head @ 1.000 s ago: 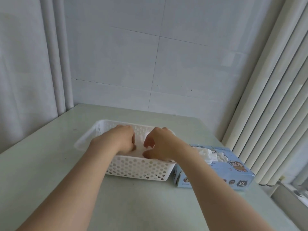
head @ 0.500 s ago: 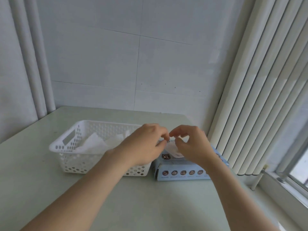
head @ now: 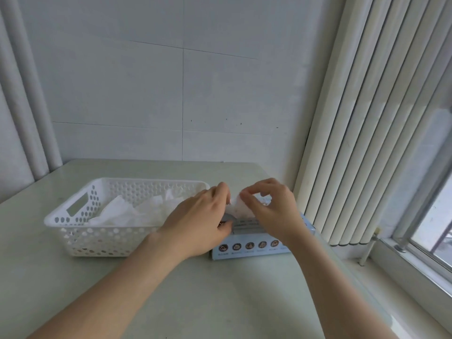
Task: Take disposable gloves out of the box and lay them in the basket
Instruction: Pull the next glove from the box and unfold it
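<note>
We find both grips closed on one white glove (head: 238, 208) rising from the blue box (head: 247, 247). The right hand (head: 272, 211) pinches its top edge between thumb and forefinger; the left hand (head: 195, 223) curls round its left edge. The box lies on the counter (head: 171, 302) just beside the basket (head: 73, 217), which holds crumpled gloves (head: 137, 214). Blinds (head: 367, 118) stand near the box's right. Both forearms converge over the box.

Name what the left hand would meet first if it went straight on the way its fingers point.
The white glove rising from the box; the left hand seems to touch it, with the right hand just beyond, depth unclear.
</note>
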`<state>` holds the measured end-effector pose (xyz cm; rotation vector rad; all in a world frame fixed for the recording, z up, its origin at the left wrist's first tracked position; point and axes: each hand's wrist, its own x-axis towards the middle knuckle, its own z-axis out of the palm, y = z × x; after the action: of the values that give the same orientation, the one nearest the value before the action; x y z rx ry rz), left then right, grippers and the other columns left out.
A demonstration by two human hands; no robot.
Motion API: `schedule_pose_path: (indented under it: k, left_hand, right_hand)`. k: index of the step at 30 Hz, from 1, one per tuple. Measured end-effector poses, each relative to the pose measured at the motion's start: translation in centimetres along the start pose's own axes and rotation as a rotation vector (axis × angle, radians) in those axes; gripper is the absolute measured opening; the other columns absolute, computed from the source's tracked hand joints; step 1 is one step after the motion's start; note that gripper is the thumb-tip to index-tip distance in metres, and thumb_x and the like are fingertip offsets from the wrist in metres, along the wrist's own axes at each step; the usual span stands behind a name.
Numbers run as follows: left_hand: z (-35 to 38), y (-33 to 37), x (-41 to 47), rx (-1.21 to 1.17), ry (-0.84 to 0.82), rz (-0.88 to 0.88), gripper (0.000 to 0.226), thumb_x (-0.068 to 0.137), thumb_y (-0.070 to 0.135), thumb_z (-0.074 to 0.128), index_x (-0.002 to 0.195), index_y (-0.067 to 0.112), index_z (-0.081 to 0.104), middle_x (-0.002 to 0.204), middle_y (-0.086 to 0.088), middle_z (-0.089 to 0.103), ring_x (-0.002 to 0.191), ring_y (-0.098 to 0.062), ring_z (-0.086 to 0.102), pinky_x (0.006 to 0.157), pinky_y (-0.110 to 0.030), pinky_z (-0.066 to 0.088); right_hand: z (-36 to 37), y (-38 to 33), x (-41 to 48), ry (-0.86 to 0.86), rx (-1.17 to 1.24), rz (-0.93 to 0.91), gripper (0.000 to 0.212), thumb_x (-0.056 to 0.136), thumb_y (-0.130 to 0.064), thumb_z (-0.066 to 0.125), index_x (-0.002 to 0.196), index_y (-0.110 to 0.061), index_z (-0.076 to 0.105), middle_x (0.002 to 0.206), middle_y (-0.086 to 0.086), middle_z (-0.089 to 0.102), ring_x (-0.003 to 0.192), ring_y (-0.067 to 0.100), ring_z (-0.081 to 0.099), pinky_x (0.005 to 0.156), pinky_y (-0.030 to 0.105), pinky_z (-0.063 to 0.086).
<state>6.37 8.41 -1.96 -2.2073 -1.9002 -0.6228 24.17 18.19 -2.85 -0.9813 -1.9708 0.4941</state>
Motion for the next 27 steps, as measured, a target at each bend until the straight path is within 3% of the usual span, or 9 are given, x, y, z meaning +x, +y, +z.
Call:
schedule_pose_path:
  k: [4,8,10,16,20,23,27]
  left_hand:
    - [0.7,-0.5,0.2,0.043,-0.017,0.057,0.029,0.104,0.04,0.054,0.128,0.024,0.046,0.129,0.007,0.057,0.112,-0.018,0.058,0.09,-0.039,0.053]
    - [1.1,-0.7,0.4,0.088,-0.088,0.123,0.038,0.111,0.036,0.041,0.149,0.038,0.043,0.146,0.013,0.046,0.127,-0.017,0.052,0.103,-0.041,0.046]
    - [1.3,-0.7,0.4,0.153,-0.122,0.13,0.039,0.113,0.036,0.034,0.15,0.042,0.043,0.148,0.013,0.044,0.13,-0.017,0.048,0.103,-0.042,0.044]
    - [1.6,-0.8,0.6,0.236,-0.188,0.13,0.043,0.114,0.034,0.028,0.154,0.043,0.04,0.151,0.011,0.043,0.135,-0.019,0.041,0.102,-0.041,0.044]
    - [1.7,-1.0,0.7,0.245,-0.191,0.135,0.042,0.114,0.033,0.031,0.153,0.043,0.04,0.15,0.01,0.045,0.133,-0.019,0.041,0.099,-0.04,0.044]
    - [1.8,-1.1,0.6,0.263,-0.206,0.144,0.039,0.113,0.032,0.034,0.15,0.043,0.041,0.148,0.011,0.046,0.131,-0.019,0.042,0.095,-0.039,0.043]
    - [1.6,-1.0,0.6,0.282,-0.214,0.15,0.036,0.112,0.03,0.035,0.145,0.04,0.046,0.143,0.012,0.051,0.127,-0.018,0.044,0.093,-0.039,0.043]
  right_hand:
    - [0.0,-0.9,0.1,0.215,0.269,0.063,0.017,0.104,-0.027,0.063,0.093,-0.022,0.075,0.084,-0.008,0.074,0.081,0.008,0.068,0.07,0.028,0.055]
    - [-0.4,-1.5,0.1,0.325,0.403,0.046,0.018,0.109,-0.028,0.056,0.099,-0.017,0.067,0.079,0.011,0.071,0.066,0.022,0.061,0.063,0.039,0.051]
    - [-0.6,-1.5,0.1,0.387,0.421,0.03,0.018,0.111,-0.03,0.053,0.102,-0.019,0.063,0.076,0.013,0.068,0.063,0.029,0.055,0.059,0.037,0.046]
    - [-1.6,-1.8,0.1,0.506,0.466,0.024,0.021,0.114,-0.031,0.042,0.109,-0.015,0.053,0.068,-0.004,0.046,0.057,0.006,0.039,0.053,0.02,0.036]
    - [-1.6,-2.3,0.0,0.519,0.434,-0.033,0.017,0.115,-0.031,0.039,0.11,-0.019,0.05,0.081,-0.007,0.052,0.071,0.007,0.047,0.067,0.022,0.041]
    - [-1.4,-3.5,-0.2,0.516,0.394,-0.099,0.016,0.115,-0.024,0.038,0.109,-0.015,0.05,0.079,-0.01,0.051,0.068,0.005,0.046,0.065,0.018,0.039]
    - [-1.3,-5.3,-0.7,0.508,0.446,-0.161,0.016,0.115,-0.022,0.039,0.104,-0.019,0.05,0.075,0.001,0.052,0.064,0.009,0.043,0.059,0.019,0.037]
